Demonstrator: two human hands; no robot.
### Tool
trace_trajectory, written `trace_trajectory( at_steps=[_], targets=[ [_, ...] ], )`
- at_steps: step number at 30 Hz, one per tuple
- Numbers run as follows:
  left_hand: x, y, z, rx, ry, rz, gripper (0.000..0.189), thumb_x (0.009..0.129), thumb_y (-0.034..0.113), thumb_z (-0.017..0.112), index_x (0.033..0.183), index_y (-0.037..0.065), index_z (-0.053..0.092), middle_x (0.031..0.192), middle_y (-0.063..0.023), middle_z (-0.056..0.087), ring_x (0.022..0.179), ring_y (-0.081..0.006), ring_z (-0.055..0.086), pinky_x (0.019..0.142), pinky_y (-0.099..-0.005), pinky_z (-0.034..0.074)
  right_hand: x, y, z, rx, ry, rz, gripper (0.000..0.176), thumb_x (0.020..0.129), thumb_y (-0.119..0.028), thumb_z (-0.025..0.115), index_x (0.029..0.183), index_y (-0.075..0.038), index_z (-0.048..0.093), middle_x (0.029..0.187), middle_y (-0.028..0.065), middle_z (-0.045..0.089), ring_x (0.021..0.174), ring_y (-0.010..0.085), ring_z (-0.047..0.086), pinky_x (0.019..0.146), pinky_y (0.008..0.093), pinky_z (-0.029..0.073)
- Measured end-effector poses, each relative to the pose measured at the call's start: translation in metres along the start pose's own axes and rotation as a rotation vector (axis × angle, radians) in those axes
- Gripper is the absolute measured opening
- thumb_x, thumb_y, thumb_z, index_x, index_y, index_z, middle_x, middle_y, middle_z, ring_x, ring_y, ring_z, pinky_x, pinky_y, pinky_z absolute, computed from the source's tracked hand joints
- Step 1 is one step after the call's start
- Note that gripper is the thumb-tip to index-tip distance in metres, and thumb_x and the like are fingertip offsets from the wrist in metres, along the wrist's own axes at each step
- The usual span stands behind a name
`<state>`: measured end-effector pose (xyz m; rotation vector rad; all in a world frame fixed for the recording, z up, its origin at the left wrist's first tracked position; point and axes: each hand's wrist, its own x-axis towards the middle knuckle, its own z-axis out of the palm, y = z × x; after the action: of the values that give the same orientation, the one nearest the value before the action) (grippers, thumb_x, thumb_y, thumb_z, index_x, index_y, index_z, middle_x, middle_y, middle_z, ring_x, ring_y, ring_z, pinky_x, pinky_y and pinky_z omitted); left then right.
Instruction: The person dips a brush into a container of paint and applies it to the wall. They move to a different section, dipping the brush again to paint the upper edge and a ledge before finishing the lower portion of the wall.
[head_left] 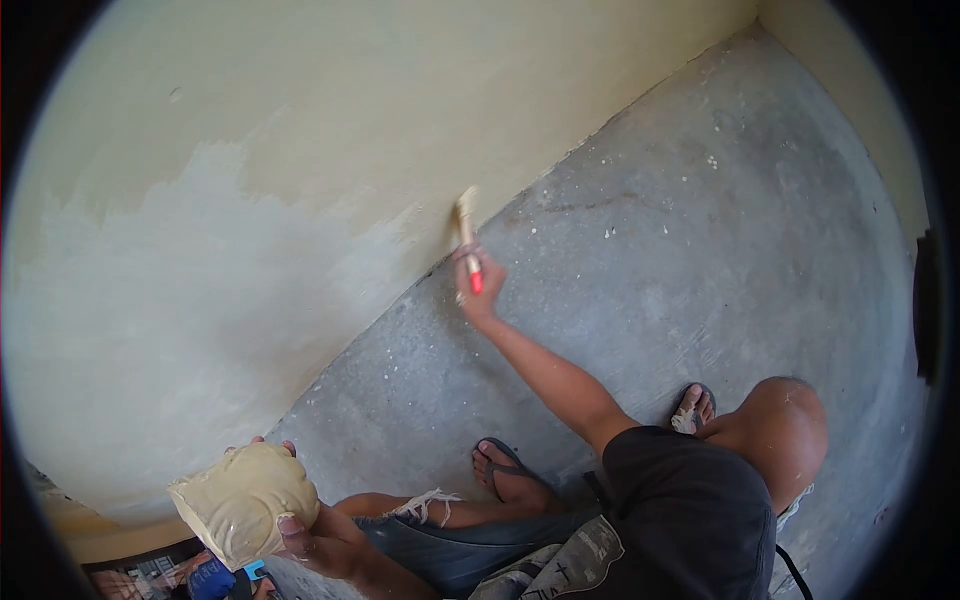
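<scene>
Paintbrush (466, 222) (red-ended): gripped in right hand (484, 284), bristles up at wall (340, 130)
Paint-coated container (245, 500): clasped in left hand (324, 541)

Floor (640, 290) of grey concrete, mottled in lighter and darker patches, its upper-left boundary a dark, uneven diagonal line. Pale spots (712, 161) lie scattered over the surface — small, irregular, some clustered toward the top. A faint brownish streak (610, 203) marks the upper portion. Two dark thong sandals (515, 468), both worn, stand on it — one near lower centre, the other farther right.
</scene>
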<state>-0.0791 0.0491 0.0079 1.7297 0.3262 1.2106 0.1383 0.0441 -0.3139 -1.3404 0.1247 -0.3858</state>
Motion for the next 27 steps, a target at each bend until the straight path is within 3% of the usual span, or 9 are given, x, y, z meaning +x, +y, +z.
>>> trace_trajectory(
  at_steps=[3,6,9,15,17,19,22,26,27],
  targets=[
    [0.001,0.000,0.005,0.006,-0.016,0.027,0.080,0.083,0.020,0.067,0.146,0.000,0.023,0.139,-0.0241,0.042,0.128,-0.0414,0.046,0.107,-0.0528,0.044,-0.062,-0.017,0.006,0.123,-0.502,-0.300,0.010,0.077,0.003,0.066,0.082,-0.006,0.064,0.111,0.0159,0.070,0.105,0.0263,0.068,0.087,0.0350,0.053],
    [0.000,0.002,0.006,0.050,-0.003,0.021,0.079,0.083,0.021,0.066,0.146,-0.001,0.023,0.138,-0.0245,0.043,0.127,-0.0415,0.047,0.106,-0.0521,0.045,-0.042,-0.019,-0.006,0.064,-0.850,-0.598,0.014,0.078,-0.001,0.065,0.089,-0.008,0.065,0.125,0.0149,0.064,0.118,0.0312,0.061,0.096,0.0389,0.051],
    [-0.001,0.000,0.010,0.007,-0.012,0.021,0.078,0.083,0.021,0.066,0.145,-0.001,0.025,0.137,-0.0245,0.044,0.124,-0.0410,0.050,0.104,-0.0521,0.046,0.054,-0.006,-0.036,0.122,-0.581,-0.286,0.012,0.076,0.006,0.065,0.084,-0.002,0.067,0.105,0.0136,0.071,0.106,0.0282,0.068,0.087,0.0345,0.054],
    [-0.005,0.005,0.007,-0.067,0.064,-0.038,0.077,0.079,0.014,0.070,0.142,0.001,0.028,0.136,-0.0227,0.044,0.120,-0.0389,0.052,0.101,-0.0534,0.048,0.204,-0.071,-0.114,-0.093,-0.294,-0.381,0.008,0.083,0.008,0.064,0.085,0.001,0.067,0.102,0.0134,0.072,0.093,0.0192,0.070,0.083,0.0288,0.053],
    [-0.006,0.004,0.009,-0.065,0.073,-0.039,0.077,0.079,0.013,0.069,0.142,0.001,0.028,0.136,-0.0223,0.043,0.120,-0.0388,0.051,0.101,-0.0536,0.048,0.221,-0.091,-0.122,-0.036,0.162,-0.437,0.009,0.084,0.007,0.063,0.088,0.000,0.068,0.098,0.0117,0.073,0.092,0.0187,0.070,0.083,0.0296,0.053],
    [-0.007,0.003,0.014,-0.059,0.074,-0.036,0.077,0.079,0.013,0.069,0.142,0.002,0.027,0.136,-0.0218,0.043,0.120,-0.0386,0.051,0.101,-0.0537,0.048,0.213,-0.108,-0.107,-0.110,0.240,-0.388,0.012,0.083,0.006,0.065,0.091,-0.002,0.068,0.096,0.0120,0.073,0.096,0.0196,0.070,0.082,0.0307,0.053],
    [-0.007,0.003,0.023,-0.034,0.060,-0.030,0.077,0.078,0.012,0.069,0.143,0.002,0.027,0.136,-0.0212,0.043,0.120,-0.0383,0.051,0.101,-0.0539,0.048,0.151,-0.106,-0.044,-0.286,-0.035,-0.696,0.015,0.075,0.001,0.068,0.087,-0.008,0.071,0.109,0.0187,0.069,0.097,0.0291,0.070,0.078,0.0339,0.055],
    [-0.012,0.005,0.045,-0.094,0.068,0.001,0.077,0.078,0.009,0.068,0.143,0.004,0.027,0.137,-0.0198,0.042,0.120,-0.0375,0.050,0.101,-0.0542,0.048,0.070,-0.132,-0.021,-0.077,-0.599,-0.771,0.008,0.078,-0.004,0.068,0.084,-0.009,0.069,0.109,0.0122,0.070,0.104,0.0265,0.068,0.086,0.0382,0.056],
    [-0.013,0.007,0.050,-0.091,0.061,-0.001,0.077,0.078,0.009,0.068,0.143,0.004,0.027,0.137,-0.0198,0.042,0.120,-0.0375,0.050,0.101,-0.0542,0.048,0.077,-0.128,-0.025,-0.078,-0.594,-0.766,0.008,0.078,-0.004,0.068,0.084,-0.009,0.069,0.109,0.0122,0.070,0.104,0.0265,0.068,0.086,0.0382,0.056]
  ],
)
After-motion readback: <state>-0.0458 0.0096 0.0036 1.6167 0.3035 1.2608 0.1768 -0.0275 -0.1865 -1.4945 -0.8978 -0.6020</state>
